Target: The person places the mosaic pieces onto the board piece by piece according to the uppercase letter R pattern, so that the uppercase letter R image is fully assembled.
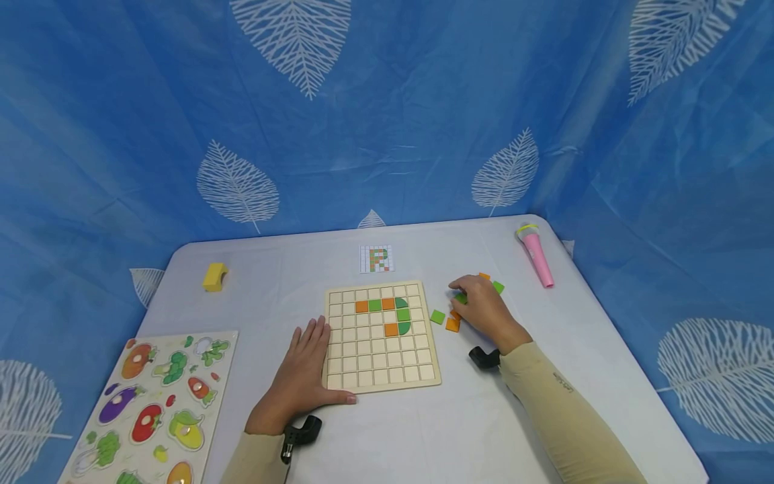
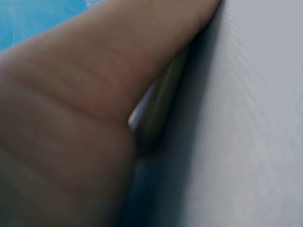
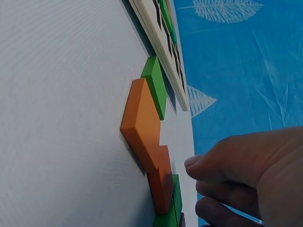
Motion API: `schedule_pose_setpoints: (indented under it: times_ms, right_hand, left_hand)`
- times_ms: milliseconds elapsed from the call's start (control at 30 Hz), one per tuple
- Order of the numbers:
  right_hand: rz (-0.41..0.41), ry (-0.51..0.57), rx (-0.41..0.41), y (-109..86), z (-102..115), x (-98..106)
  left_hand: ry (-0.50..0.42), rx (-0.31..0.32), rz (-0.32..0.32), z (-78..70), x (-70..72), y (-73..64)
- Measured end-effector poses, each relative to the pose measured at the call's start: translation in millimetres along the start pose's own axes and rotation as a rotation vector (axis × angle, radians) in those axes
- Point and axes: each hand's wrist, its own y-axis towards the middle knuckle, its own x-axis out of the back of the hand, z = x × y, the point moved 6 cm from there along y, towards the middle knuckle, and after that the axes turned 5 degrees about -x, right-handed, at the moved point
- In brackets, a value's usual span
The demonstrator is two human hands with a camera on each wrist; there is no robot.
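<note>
A square wooden grid board (image 1: 379, 388) lies mid-table, with several orange and green tiles set in its upper right part. My left hand (image 1: 307, 376) rests at its lower left corner, fingers spread along the left edge and thumb along the front edge. To the right of the board, my right hand (image 1: 484, 309) is over a loose group of tiles, its fingers bent and the thumb apart from them. A green tile (image 1: 461, 298) shows between thumb and forefinger; no held tile shows in the right wrist view. An orange tile (image 3: 142, 125) and a green tile (image 3: 154, 87) lie nearby.
Behind the board lies a small card (image 1: 377, 259) with a coloured grid pattern. A pink toy microphone (image 1: 538, 259) is at the back right, a yellow arched block (image 1: 214, 277) at the back left. A vegetable puzzle board (image 1: 226, 356) lies at the front left.
</note>
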Motion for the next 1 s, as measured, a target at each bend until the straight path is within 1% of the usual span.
schedule_pose_setpoints:
  times_ms: [167, 367, 600, 1000]
  right_hand:
    - [0.014, -0.011, -0.024, -1.1, -2.1, 0.1]
    - [0.018, -0.016, -0.034, -2.1, -4.1, 0.5]
    - [0.014, -0.021, -0.038, -2.1, -7.3, 0.3]
    - [0.01, -0.052, -0.062, -4.5, -8.1, 2.7]
  left_hand:
    - [0.001, -0.001, -0.016, -0.4, 0.3, -0.3]
    - [-0.006, -0.004, -0.036, -1.6, 0.8, -0.4]
    - [-0.014, 0.013, -0.011, 0.1, -0.5, 0.2]
    - [-0.01, 0.012, -0.01, 0.6, -0.6, 0.2]
